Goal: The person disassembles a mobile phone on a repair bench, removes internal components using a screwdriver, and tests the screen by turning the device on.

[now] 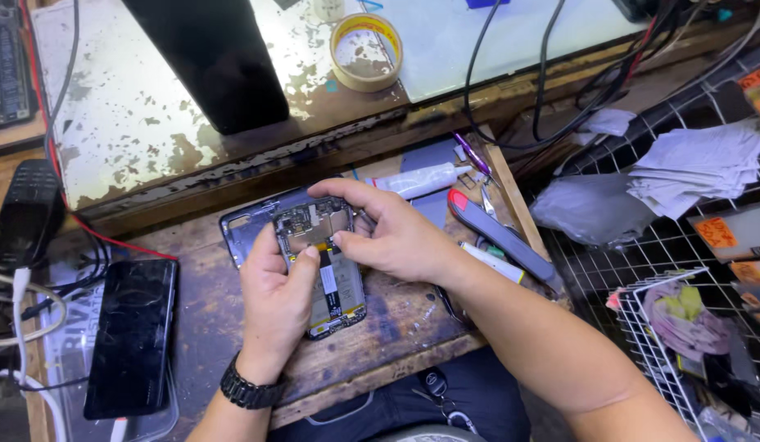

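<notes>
Hands [275, 299] [388, 233] hold opened phone [323, 266] over wooden bench [208, 319]

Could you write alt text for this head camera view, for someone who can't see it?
Two bare hands, left hand and right hand, hold an opened phone with its insides exposed over a worn wooden bench. A dark phone lies left, a tape roll above.

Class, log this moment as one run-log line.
left hand: holds opened phone | right hand: fingertips on its board | back cover: beneath
</notes>
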